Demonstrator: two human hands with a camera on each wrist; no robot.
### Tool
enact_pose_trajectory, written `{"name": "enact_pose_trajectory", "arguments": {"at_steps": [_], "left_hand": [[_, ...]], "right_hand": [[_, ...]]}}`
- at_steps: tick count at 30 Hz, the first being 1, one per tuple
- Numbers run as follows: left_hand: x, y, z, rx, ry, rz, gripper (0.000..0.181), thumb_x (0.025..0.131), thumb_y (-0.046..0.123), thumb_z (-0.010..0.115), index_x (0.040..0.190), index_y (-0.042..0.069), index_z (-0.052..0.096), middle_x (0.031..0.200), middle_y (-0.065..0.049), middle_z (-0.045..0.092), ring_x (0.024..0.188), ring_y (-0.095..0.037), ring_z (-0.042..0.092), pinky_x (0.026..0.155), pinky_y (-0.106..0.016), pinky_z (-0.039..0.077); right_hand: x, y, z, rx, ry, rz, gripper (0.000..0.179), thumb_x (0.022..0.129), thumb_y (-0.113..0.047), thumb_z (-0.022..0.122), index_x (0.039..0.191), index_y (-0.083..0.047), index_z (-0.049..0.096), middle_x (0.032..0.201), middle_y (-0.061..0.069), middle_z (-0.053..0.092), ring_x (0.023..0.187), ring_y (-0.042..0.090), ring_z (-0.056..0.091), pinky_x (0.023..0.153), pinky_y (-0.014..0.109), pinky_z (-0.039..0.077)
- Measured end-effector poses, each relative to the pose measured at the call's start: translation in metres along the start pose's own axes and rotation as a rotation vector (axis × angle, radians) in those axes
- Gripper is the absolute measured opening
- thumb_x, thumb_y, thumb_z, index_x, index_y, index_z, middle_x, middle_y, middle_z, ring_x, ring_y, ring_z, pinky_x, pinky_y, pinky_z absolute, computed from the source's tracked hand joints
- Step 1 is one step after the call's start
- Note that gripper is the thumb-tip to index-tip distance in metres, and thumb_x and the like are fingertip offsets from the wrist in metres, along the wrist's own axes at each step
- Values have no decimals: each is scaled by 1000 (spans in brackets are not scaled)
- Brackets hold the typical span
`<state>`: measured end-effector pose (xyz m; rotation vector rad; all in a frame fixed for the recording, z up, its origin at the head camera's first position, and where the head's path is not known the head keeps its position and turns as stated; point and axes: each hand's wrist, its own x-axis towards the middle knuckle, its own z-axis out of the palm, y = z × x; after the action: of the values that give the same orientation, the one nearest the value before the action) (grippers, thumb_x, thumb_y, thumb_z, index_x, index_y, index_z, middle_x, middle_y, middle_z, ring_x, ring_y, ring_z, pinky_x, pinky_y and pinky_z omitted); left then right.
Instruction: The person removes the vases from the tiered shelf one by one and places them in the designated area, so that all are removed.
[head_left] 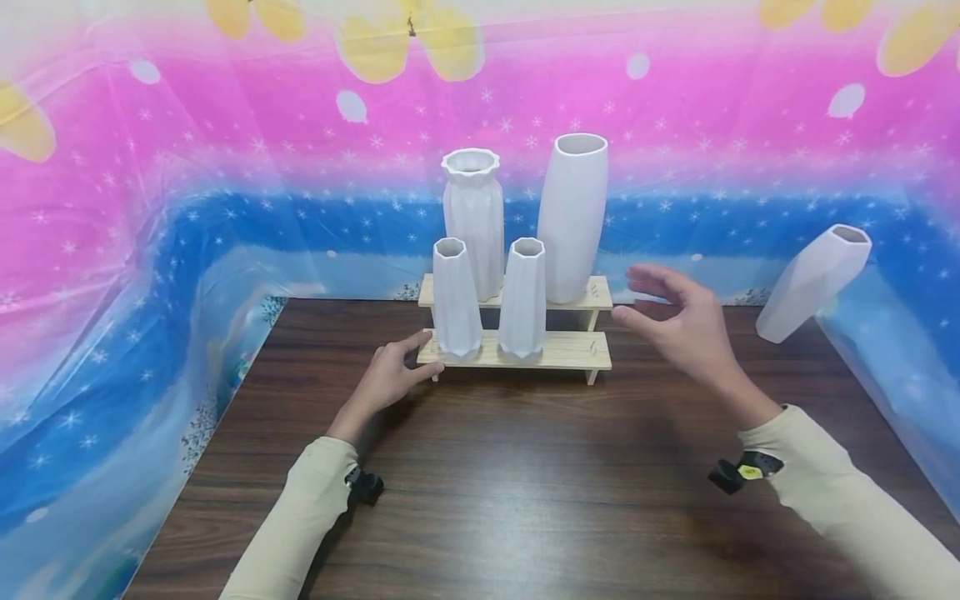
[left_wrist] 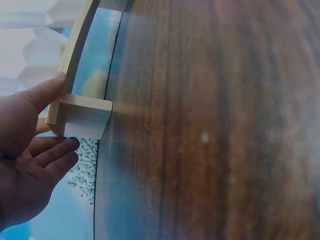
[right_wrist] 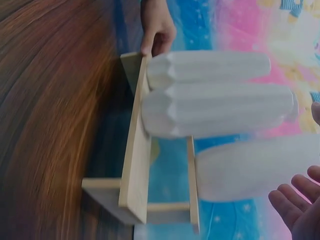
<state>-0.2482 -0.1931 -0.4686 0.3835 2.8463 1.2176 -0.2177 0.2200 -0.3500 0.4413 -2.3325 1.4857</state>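
A two-tier wooden stand (head_left: 566, 350) stands near the back of the table, bearing white vases. Two slim fluted vases, a left one (head_left: 456, 304) and a right one (head_left: 523, 304), are on the lower board. On the upper board are a scalloped-rim vase (head_left: 474, 221) and a tall smooth vase (head_left: 573, 221). My left hand (head_left: 387, 377) pinches the lower board's left end, its thumb (left_wrist: 47, 92) on the front edge. My right hand (head_left: 684, 327) is in the air right of the stand, holding nothing, fingers apart beside the tall vase in the right wrist view.
A faceted white vase (head_left: 813, 283) leans outward at the table's back right, against the printed cloth (head_left: 300, 242). This cloth hangs behind and along both sides of the dark wooden table (head_left: 480, 483).
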Motion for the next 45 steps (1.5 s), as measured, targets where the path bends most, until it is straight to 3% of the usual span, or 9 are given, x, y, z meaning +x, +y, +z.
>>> {"name": "enact_pose_trajectory", "arguments": {"at_steps": [4,14,31,45], "left_hand": [[0,0,0,-6,-3,-8,69,95,37,74,152,8,50,158,-14,45,139,-37,49,104,-53,47],[1,0,0,-12,-5,-10,69,95,38,74,152,8,49,158,-13,45,138,-38,50,103,-53,48],[1,1,-1,-10,-8,-21,69,95,38,74,153,9,49,158,-12,45,137,-38,51,102,-53,48],[1,2,-1,-5,-5,-23,69,95,37,75,152,8,49,158,-13,45,137,-38,50,103,-53,48]], "right_hand": [[4,-4,14,25,-39,4,63,82,-20,89,139,-9,63,136,11,66,120,26,67,93,35,55],[13,-5,45,82,-84,12,66,81,-28,90,138,-9,63,135,10,66,121,30,66,95,46,55],[25,8,86,124,-115,63,65,81,-29,90,136,-8,63,129,15,67,117,34,67,92,42,57],[30,11,108,57,-148,117,70,81,-40,88,139,-10,62,129,13,68,112,29,70,93,43,56]]}}
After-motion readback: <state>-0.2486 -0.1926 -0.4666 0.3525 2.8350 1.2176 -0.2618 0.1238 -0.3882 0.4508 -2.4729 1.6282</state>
